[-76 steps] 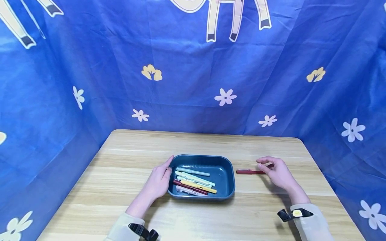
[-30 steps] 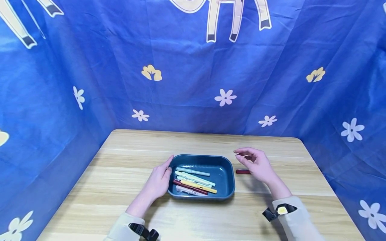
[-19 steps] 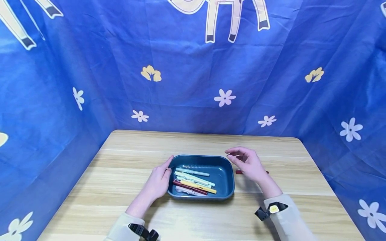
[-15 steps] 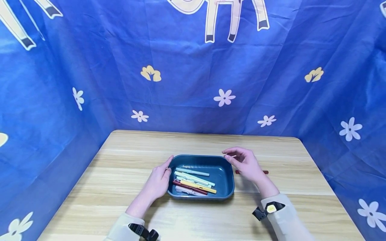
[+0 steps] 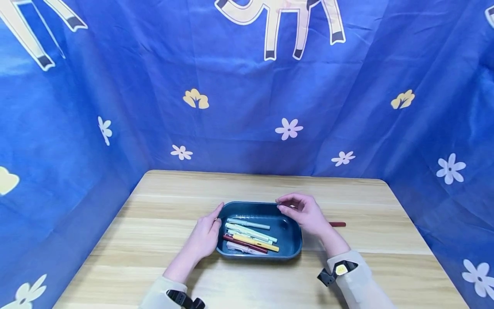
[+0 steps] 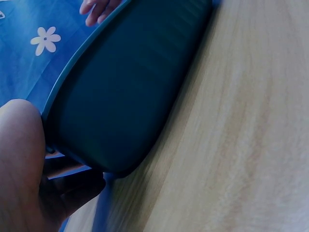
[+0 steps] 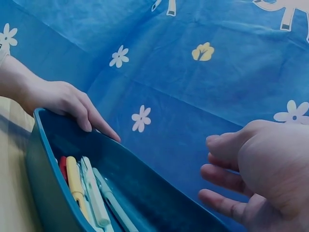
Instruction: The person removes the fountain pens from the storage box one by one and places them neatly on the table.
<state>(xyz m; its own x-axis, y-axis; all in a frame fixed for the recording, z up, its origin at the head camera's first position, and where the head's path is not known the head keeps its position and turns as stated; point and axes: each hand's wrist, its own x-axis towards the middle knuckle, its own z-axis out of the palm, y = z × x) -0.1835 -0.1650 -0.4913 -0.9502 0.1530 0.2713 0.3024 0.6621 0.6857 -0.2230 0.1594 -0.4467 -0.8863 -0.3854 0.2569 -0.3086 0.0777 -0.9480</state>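
A dark teal box [image 5: 259, 258] sits near the middle of the table. My left hand [image 5: 204, 234] grips its left end, index finger along the rim and other fingers round the outer wall. In the box lie a yellow pen [image 5: 262, 245], a lilac pen [image 5: 242, 247], a dark red pen [image 5: 227, 237] and several pale green and light blue pens [image 5: 251, 223]. My right hand [image 5: 306, 214] hovers at the box's rear right corner, thumb and fingers apart with nothing between them in the right wrist view. Behind that wrist lies another dark red pen [image 5: 338, 224], partly hidden.
The wooden table [image 5: 170, 184] meets a blue curtain [image 5: 239, 116] printed with flowers and animal legs, at the back and both sides. Each wrist wears a black strap, the right one [image 5: 341, 269] with a yellow-and-white face.
My right hand has moved left, from beside the dark red pen on the table to the box's rear right corner. That pen stays on the table. The left hand keeps its grip.
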